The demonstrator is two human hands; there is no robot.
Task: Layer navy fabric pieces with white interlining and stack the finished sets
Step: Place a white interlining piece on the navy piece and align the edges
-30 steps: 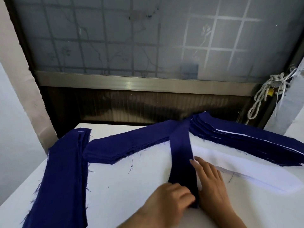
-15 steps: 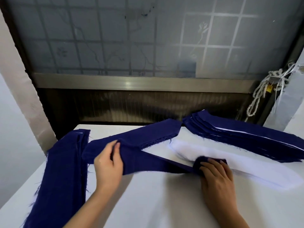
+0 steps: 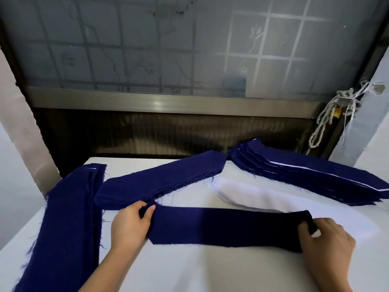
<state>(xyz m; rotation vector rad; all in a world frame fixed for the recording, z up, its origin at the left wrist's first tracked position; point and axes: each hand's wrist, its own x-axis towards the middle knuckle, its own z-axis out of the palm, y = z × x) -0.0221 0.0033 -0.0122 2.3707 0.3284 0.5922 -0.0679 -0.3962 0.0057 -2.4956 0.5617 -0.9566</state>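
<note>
A: Hands?
B: Left hand [image 3: 130, 225] pinches the strip's [image 3: 227, 228] left end; right hand [image 3: 327, 239] grips its right end. Strip flat on table [image 3: 189, 270], lower centre.
A: Around it?
B: Interlining [image 3: 248, 197] just above, right of centre. Layered stack [image 3: 315, 175], right edge. Centre pile [image 3: 160, 182], navy, upper left of strip. Left pile [image 3: 67, 218], navy, lower left.

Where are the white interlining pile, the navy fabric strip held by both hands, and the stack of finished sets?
White interlining pile [image 3: 248, 194], head view, its bare middle.
Navy fabric strip [image 3: 227, 227], head view, its flat centre.
Stack of finished navy-and-white sets [image 3: 315, 178], head view, its middle navy layers.
</note>
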